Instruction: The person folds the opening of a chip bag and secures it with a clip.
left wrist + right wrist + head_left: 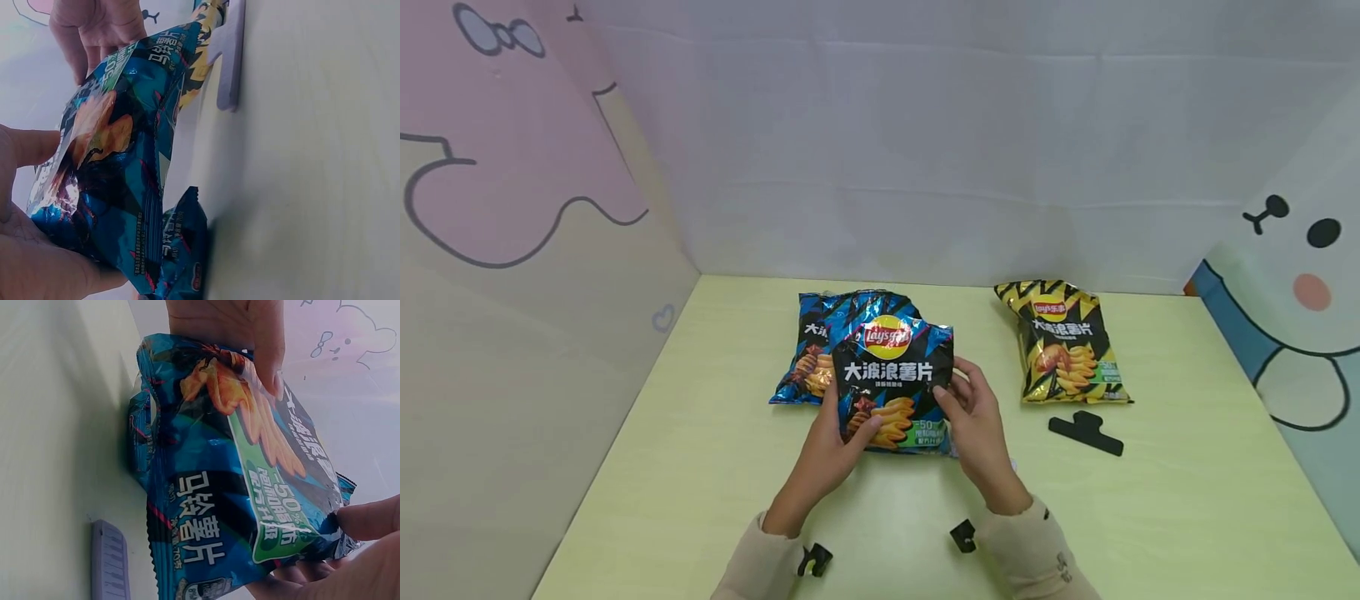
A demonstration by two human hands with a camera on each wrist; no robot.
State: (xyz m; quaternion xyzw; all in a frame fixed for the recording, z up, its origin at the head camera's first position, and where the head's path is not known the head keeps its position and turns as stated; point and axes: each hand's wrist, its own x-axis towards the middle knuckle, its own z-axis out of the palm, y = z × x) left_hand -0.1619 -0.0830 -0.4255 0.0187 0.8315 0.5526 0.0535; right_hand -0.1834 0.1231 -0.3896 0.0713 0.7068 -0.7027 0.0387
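Both hands hold a blue-and-black bag of potato chips (887, 383), front panel facing up and toward me. My left hand (831, 450) grips its lower left side, thumb on the front. On the right edge, my right hand (973, 417) pinches the bag between thumb and fingers. Behind it, more blue chip packaging (808, 358) shows, partly covered; how many bags lie there I cannot tell. In the right wrist view the held bag (212, 456) bulges, its crimped end facing the table.
At the right lies a yellow-and-black chip bag (1067, 346), with a black bag clip (1086, 432) in front of it. A pale purple clip (109, 562) lies on the table (1187, 500). Small black pieces (962, 536) show beside the sleeves. Patterned walls border the table.
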